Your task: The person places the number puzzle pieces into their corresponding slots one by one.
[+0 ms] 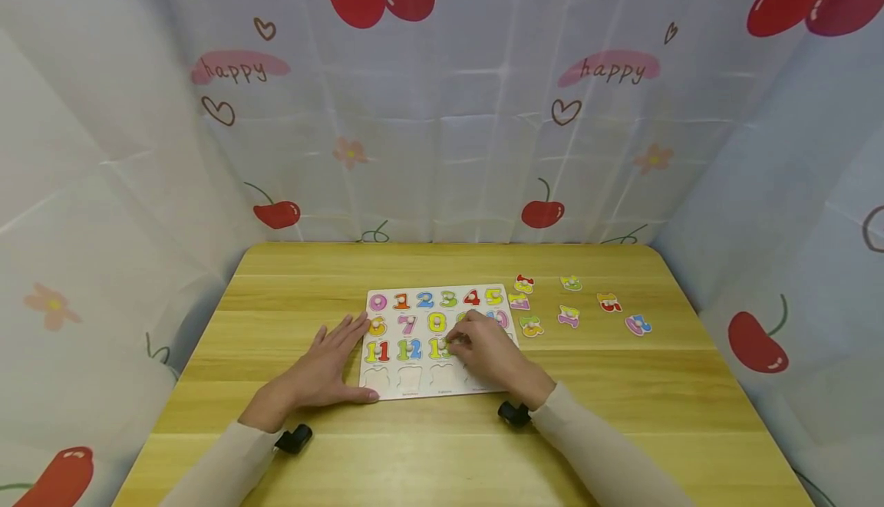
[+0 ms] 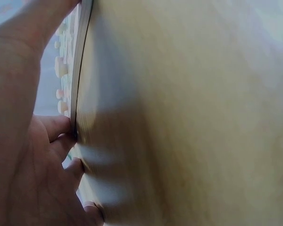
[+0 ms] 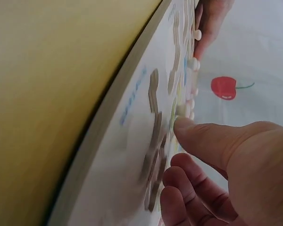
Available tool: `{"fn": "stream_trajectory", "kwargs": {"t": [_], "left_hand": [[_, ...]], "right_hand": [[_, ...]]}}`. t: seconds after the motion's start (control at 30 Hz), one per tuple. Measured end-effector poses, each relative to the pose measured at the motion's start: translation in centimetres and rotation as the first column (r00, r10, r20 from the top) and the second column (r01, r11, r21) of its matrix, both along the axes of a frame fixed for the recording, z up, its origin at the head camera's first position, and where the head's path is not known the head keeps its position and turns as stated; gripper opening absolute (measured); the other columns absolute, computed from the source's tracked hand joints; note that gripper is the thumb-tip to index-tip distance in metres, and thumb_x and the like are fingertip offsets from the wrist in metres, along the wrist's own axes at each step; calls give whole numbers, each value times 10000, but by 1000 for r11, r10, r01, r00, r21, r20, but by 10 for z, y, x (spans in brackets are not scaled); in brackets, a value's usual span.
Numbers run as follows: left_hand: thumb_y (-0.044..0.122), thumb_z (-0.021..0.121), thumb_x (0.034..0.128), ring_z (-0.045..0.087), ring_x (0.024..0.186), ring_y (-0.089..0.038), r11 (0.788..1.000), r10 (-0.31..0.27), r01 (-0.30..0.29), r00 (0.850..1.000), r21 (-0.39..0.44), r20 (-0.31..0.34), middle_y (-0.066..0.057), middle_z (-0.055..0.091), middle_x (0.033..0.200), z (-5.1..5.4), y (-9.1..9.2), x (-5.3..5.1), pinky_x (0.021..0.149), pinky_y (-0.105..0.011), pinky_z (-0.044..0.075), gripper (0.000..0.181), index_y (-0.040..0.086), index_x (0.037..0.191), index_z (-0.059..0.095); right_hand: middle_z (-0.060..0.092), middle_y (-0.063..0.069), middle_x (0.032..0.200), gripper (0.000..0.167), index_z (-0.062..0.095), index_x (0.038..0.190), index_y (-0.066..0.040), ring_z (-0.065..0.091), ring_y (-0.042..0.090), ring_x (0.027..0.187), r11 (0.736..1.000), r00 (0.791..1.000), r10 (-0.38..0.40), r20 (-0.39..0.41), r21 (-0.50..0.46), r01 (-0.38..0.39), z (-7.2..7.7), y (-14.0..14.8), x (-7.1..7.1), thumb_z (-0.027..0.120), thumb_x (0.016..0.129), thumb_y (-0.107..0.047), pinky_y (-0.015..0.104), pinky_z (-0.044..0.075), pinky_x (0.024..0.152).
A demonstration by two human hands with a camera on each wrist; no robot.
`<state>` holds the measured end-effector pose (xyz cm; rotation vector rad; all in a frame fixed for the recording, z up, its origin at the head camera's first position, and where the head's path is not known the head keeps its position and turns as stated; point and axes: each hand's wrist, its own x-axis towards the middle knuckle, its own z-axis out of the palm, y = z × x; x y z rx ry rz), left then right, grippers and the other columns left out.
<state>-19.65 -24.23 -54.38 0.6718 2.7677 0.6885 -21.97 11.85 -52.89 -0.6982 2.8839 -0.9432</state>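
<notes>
A white number puzzle board (image 1: 423, 393) lies on the table, with coloured knobbed number pieces in its upper rows. My left hand (image 1: 330, 365) rests along the board's left side, fingers spread and thumb at the lower left corner. In the left wrist view, fingers (image 2: 61, 129) touch the board's edge. My right hand (image 1: 486, 350) is over the board and pinches the yellow-green number 13 piece (image 1: 437, 349), which lies at its place in the third row. In the right wrist view the thumb (image 3: 191, 132) is at that piece; the index fingertip is hidden.
Several loose number pieces lie right of the board, among them a red and yellow one (image 1: 609, 302) and a purple and blue one (image 1: 638, 325). Bare recesses (image 1: 410, 379) show in the bottom row. A printed curtain (image 1: 442, 185) stands behind the wooden table (image 1: 414, 453).
</notes>
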Motion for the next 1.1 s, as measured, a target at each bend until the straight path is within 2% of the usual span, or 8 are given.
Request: {"fn": "stream_trajectory", "kwargs": {"t": [0.33, 0.6, 0.77, 0.9, 1.1], "left_hand": [[753, 925, 874, 193, 1822, -503, 1000, 1, -1, 1000, 5, -5, -136, 233, 1965, 0, 0, 1, 1418, -854, 124, 1375, 61, 1859, 259], [744, 932, 872, 204, 1817, -508, 1000, 0, 0, 1000, 6, -9, -144, 237, 1963, 0, 0, 0, 1417, -855, 129, 1375, 52, 1855, 265], [750, 928, 872, 206, 1817, -506, 1000, 0, 0, 1000, 9, -9, -144, 240, 1962, -1, 0, 1, 1417, -853, 131, 1376, 52, 1855, 265], [756, 920, 876, 200, 1819, -507, 1000, -5, 5, 1000, 14, -7, -148, 237, 1962, -2, 0, 0, 1416, -856, 127, 1376, 49, 1856, 261], [770, 912, 878, 200, 1821, -499, 1000, -6, 6, 1000, 3, -20, -141, 239, 1963, -4, -1, -1, 1419, -850, 136, 1377, 55, 1857, 261]], "right_hand": [[770, 9, 1078, 94, 900, 1113, -125, 669, 98, 930, 994, 995, -96, -32, -54, 94, -1, 37, -7, 917, 1020, -128, 280, 619, 853], [761, 77, 1065, 105, 889, 1111, -79, 704, 188, 933, 984, 982, -177, -63, -47, 174, -1, 82, -18, 917, 1022, -126, 306, 604, 808], [790, 147, 1179, 169, 889, 1185, -55, 764, 266, 991, 967, 963, -256, -80, -32, 254, -2, 118, -23, 901, 1042, -143, 401, 665, 854], [781, 203, 1189, 201, 873, 1212, -28, 763, 328, 1007, 955, 951, -295, -95, -36, 293, -4, 148, -25, 889, 1049, -146, 448, 663, 859], [768, 225, 1224, 402, 836, 1317, 8, 692, 316, 998, 946, 945, -323, -49, 5, 323, -4, 184, -26, 956, 991, -195, 390, 591, 853]]}}
